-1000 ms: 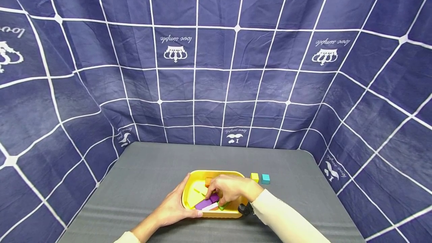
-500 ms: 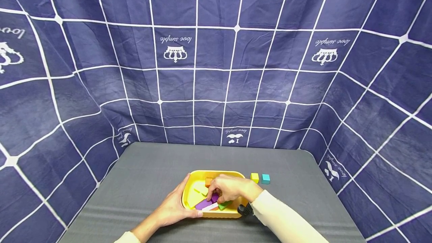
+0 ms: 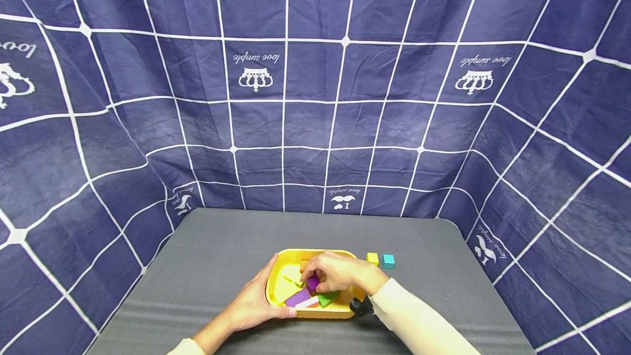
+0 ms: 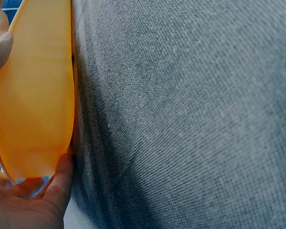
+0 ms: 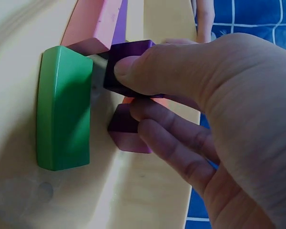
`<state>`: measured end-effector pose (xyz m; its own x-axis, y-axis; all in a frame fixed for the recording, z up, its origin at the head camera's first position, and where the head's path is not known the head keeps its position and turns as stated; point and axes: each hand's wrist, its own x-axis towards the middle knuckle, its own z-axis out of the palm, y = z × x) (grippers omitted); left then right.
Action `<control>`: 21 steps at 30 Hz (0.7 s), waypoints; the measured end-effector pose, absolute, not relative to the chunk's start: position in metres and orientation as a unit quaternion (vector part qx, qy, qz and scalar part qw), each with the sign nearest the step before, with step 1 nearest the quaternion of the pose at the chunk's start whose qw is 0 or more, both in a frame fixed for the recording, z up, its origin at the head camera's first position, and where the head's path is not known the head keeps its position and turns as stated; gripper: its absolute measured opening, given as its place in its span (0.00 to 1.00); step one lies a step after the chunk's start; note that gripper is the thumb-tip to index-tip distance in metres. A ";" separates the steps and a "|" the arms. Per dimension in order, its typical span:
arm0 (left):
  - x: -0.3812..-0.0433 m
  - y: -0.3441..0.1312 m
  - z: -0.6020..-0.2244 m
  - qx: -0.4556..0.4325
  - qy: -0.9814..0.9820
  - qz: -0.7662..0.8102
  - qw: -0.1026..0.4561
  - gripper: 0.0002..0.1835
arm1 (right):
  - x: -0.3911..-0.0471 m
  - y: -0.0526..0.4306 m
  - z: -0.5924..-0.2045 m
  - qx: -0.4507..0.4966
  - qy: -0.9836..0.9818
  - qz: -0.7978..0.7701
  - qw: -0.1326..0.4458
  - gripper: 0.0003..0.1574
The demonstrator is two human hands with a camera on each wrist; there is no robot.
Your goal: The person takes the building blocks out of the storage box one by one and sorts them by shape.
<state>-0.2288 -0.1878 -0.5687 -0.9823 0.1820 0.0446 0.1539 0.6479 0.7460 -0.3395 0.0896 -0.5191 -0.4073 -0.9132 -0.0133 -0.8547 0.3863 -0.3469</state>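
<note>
My left hand (image 3: 253,301) grips the left end of a yellow plastic bin (image 3: 327,315), thumb at its front rim and fingers along the outer side. Inside the bin, my right hand (image 3: 340,273) pinches a dark purple cube (image 5: 131,48) between thumb and fingers. A second purple block (image 5: 128,139) lies just under the other fingers in the right wrist view. Beside them are a green block (image 5: 64,109) with a curved side and a pink block (image 5: 93,28). A flat purple block (image 3: 298,297) and an orange block (image 3: 303,264) also lie in the bin.
A yellow cube (image 3: 372,259) and a teal cube (image 3: 388,261) stand on the grey cloth surface (image 3: 236,240), right of the bin. Dark blue checked curtains (image 3: 315,125) enclose the back and sides. A black strap-like device (image 3: 361,305) sits at the right wrist.
My right hand has risen slightly with the purple cube between its fingers. More of the green block shows below it. The left hand and bin have stayed put.
</note>
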 end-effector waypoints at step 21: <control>-0.225 -0.186 -0.566 0.091 0.904 0.417 0.015 0.82 | -0.335 0.116 -0.513 -0.500 0.837 -0.219 0.037 0.22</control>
